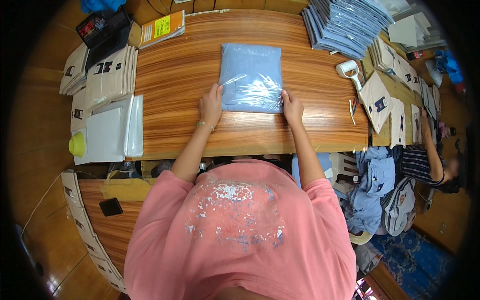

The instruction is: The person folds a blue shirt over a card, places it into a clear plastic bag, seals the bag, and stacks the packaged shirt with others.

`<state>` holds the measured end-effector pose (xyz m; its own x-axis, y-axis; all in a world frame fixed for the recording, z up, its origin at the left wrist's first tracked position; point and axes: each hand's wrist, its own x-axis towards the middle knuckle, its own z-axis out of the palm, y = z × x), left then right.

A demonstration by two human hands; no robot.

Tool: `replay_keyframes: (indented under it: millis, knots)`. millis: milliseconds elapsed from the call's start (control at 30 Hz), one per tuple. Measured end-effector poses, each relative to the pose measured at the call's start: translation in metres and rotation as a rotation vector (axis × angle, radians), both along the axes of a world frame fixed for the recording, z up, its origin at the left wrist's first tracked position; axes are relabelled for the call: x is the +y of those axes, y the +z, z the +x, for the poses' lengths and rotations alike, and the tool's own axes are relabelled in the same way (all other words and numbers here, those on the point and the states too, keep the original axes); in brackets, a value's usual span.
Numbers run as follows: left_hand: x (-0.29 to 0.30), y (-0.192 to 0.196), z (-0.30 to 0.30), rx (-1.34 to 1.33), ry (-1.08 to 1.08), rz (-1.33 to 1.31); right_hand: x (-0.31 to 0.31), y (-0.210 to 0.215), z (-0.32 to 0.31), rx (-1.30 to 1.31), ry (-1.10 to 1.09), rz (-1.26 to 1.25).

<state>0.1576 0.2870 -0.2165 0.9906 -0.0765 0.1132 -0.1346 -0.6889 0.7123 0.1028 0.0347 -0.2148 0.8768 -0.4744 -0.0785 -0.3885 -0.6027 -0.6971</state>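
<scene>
A folded light-blue garment in a clear plastic bag (251, 70) lies flat on the wood-grain table (175, 117) in front of me. My left hand (211, 106) holds its near left edge, thumb at the plastic and fingers curled along the side. On the opposite edge, my right hand (293, 106) grips the bag in the same manner, its thumb at the top. The undersides of the fingers are partly hidden. Light glares off the plastic between the hands, and the bag's near edge looks straight and smooth.
Bagged blue garments (345, 27) are piled at the far right, near a white tape dispenser-like tool (348, 68). Beige packets (111, 75), clear plastic bags (134, 125) and an orange notebook (162, 30) line the left. Another person (422, 162) reaches over a side table at right.
</scene>
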Motion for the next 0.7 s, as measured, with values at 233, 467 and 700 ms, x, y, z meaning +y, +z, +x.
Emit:
replay_keyframes:
  millis: [233, 467, 700]
  knots:
    - [-0.003, -0.003, 0.008, 0.082, -0.039, 0.157, -0.001, -0.005, 0.012, 0.092, -0.072, -0.011]
    - [-0.002, 0.000, 0.016, 0.045, -0.037, 0.121, 0.014, -0.004, 0.014, -0.046, -0.095, -0.237]
    - [-0.004, -0.001, 0.006, -0.166, -0.003, 0.335, 0.013, -0.012, 0.014, -0.222, 0.059, -0.443]
